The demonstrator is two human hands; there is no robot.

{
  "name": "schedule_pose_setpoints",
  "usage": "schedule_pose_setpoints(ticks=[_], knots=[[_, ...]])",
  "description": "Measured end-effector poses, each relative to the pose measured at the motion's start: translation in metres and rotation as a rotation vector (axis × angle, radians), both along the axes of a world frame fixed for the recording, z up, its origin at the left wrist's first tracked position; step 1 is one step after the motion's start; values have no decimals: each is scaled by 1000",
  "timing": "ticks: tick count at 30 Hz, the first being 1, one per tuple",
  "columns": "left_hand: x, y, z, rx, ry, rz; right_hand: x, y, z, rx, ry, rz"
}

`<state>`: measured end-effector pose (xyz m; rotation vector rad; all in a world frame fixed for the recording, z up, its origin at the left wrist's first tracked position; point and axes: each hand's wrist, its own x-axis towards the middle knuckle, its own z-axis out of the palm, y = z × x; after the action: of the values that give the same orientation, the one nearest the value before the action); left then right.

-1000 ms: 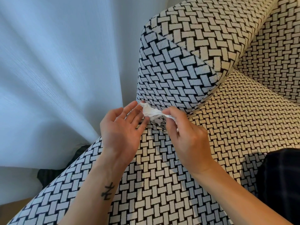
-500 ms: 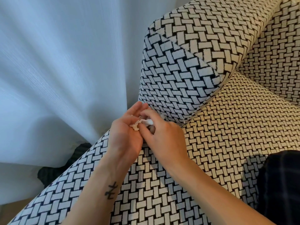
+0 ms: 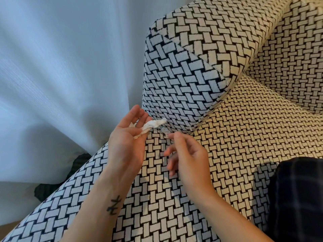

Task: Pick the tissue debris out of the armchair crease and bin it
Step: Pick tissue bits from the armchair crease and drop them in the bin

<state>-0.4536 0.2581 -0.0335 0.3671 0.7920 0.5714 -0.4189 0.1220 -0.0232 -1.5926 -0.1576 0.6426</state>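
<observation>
– Between the hands, what's there?
– Crumpled white tissue wad (image 3: 152, 125). It lies across the left hand (image 3: 127, 137), which is palm up with fingers curled loosely round it. One end pokes out toward the right hand (image 3: 187, 154).
– Right hand state?
– Thumb and forefinger pinch a small white tissue shred (image 3: 164, 131), blurred. Other fingers hang loosely curled. Hands near, not touching.
– Under them?
– Black-and-cream basket-weave seat cushion (image 3: 157, 198) of the armchair.
– In the way?
– Matching blocky armrest (image 3: 183, 75), its lower corner just beyond the wad. The crease (image 3: 212, 113) where it meets the seat runs off beyond the right hand.
– Around?
– White sheer curtain (image 3: 52, 67) left of the left hand, with a dark crumpled thing (image 3: 50, 188) below it, can't tell what. Dark plaid cloth (image 3: 297, 198) right of the right forearm. Small black tattoo (image 3: 114, 205) on the left forearm.
</observation>
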Motion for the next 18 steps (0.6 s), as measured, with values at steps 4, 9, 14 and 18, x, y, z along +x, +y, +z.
schedule_pose_setpoints(ticks=[4,9,14,18], knots=[[0,-4,3,7,-22,-59,4,-4,3,31,81,-66],[0,-7,5,19,-31,-143,8,-4,6,28,116,-113],[0,-7,3,20,-44,-200,9,-2,12,124,250,-191],[1,-8,4,9,-67,-233,11,-2,14,126,254,-226]])
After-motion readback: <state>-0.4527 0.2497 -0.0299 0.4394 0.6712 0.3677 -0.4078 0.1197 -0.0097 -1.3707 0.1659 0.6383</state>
